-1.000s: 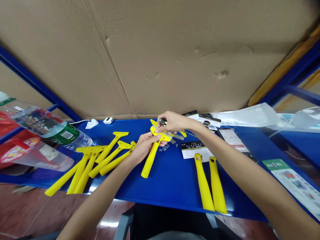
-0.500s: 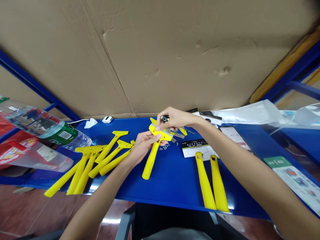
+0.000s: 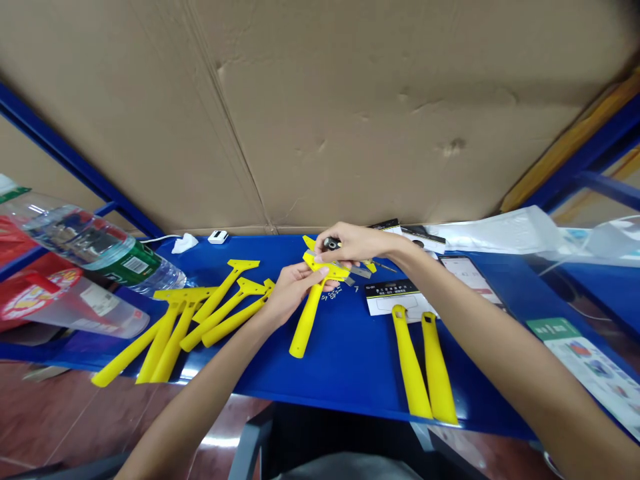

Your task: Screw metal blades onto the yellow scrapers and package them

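Observation:
My left hand (image 3: 293,293) is closed around the neck of a yellow scraper (image 3: 306,322), its handle hanging toward me. My right hand (image 3: 345,245) has fingers on the far edge of the scraper's wide head. Tucked in that same hand is a tool with a black handle (image 3: 331,244); it looks like a screwdriver, and a thin metal shaft (image 3: 386,267) shows on the hand's other side. Small screws (image 3: 331,293) lie scattered just behind the scraper. Metal blades (image 3: 361,271) and yellow head pieces (image 3: 309,241) are partly hidden behind my right hand.
Several yellow scrapers (image 3: 170,340) lie at left beside a water bottle (image 3: 135,263) and a plastic cup (image 3: 100,307). Two yellow handles (image 3: 413,363) rest at right below a printed card (image 3: 390,297). A phone (image 3: 470,277) and a leaflet (image 3: 585,353) lie farther right on the blue table (image 3: 350,373).
The metal strip that showed along the scraper's head is now mostly covered by yellow. Both hands keep their hold, and the whole view has shifted slightly.

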The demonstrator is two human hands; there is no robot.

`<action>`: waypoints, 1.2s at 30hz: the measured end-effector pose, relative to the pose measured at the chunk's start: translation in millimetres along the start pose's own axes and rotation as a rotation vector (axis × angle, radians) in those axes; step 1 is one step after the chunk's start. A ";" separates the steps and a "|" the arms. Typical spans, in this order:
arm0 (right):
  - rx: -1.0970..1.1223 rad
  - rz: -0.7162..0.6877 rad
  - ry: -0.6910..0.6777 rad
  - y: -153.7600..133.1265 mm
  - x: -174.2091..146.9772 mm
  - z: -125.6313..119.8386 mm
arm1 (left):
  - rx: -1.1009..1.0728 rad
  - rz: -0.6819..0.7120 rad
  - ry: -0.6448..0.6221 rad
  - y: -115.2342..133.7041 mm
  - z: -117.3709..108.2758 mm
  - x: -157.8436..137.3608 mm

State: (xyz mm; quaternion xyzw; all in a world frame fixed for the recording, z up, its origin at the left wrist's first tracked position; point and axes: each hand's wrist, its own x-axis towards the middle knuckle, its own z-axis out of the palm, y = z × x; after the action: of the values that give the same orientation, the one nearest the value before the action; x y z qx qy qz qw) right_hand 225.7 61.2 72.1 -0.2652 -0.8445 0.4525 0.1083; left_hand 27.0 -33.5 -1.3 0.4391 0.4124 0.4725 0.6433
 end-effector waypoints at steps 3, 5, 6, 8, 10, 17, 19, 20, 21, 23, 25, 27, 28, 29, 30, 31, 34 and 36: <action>-0.024 0.025 0.016 2.3 1.5 0.3 | 0.002 -0.015 0.001 -1.8 -0.2 0.7; -0.025 0.027 0.041 3.1 2.2 0.7 | -0.004 -0.010 -0.010 -1.5 0.3 0.9; -0.021 0.024 0.053 3.4 2.3 0.9 | -0.006 -0.006 -0.015 -1.2 0.5 1.0; -0.004 0.019 0.069 3.9 2.2 0.6 | -0.008 -0.001 -0.022 -0.5 0.9 1.2; 0.007 0.013 0.094 5.5 2.4 -1.1 | -0.011 -0.002 -0.014 -0.4 0.8 1.6; -0.260 0.132 0.549 27.8 8.1 -18.3 | -0.007 -0.045 0.066 -0.4 -1.7 2.7; -0.347 0.230 0.521 37.7 7.3 -23.7 | -0.004 -0.060 0.067 0.8 -1.4 2.1; -0.379 0.302 0.462 42.8 6.1 -25.9 | -0.003 -0.066 0.065 1.6 -0.9 1.6; -0.388 0.363 0.401 47.6 4.6 -27.8 | -0.003 -0.070 0.060 2.5 -0.3 1.2; -0.388 0.469 0.280 55.7 1.4 -29.8 | -0.003 -0.074 0.050 4.2 1.1 0.3; -0.383 0.551 0.193 60.5 -0.5 -29.6 | 0.003 -0.080 0.042 5.6 2.4 -0.3; -0.389 0.616 0.135 61.0 -0.5 -27.7 | 0.012 -0.084 0.040 6.3 3.3 -0.6; -0.395 0.640 0.116 59.7 0.0 -26.4 | 0.014 -0.082 0.040 6.5 3.5 -0.7; -0.404 0.661 0.102 57.6 0.7 -24.9 | 0.014 -0.080 0.036 6.5 3.6 -0.7; -0.416 0.679 0.089 55.1 1.4 -23.6 | 0.012 -0.075 0.031 6.5 3.7 -0.7; -0.429 0.695 0.077 52.5 1.9 -22.4 | 0.010 -0.068 0.027 6.4 3.6 -0.7; -0.468 0.723 0.041 46.2 2.1 -20.4 | 0.001 -0.055 0.019 6.1 3.4 -0.8; -0.489 0.714 0.024 44.6 1.3 -20.3 | -0.003 -0.055 0.021 5.9 3.3 -0.9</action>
State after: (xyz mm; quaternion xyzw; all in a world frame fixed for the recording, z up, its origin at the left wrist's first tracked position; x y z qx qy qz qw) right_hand 248.9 96.3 46.9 -0.5638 -0.7807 0.2452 -0.1114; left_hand 28.5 -34.0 5.4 0.4218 0.4303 0.4599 0.6522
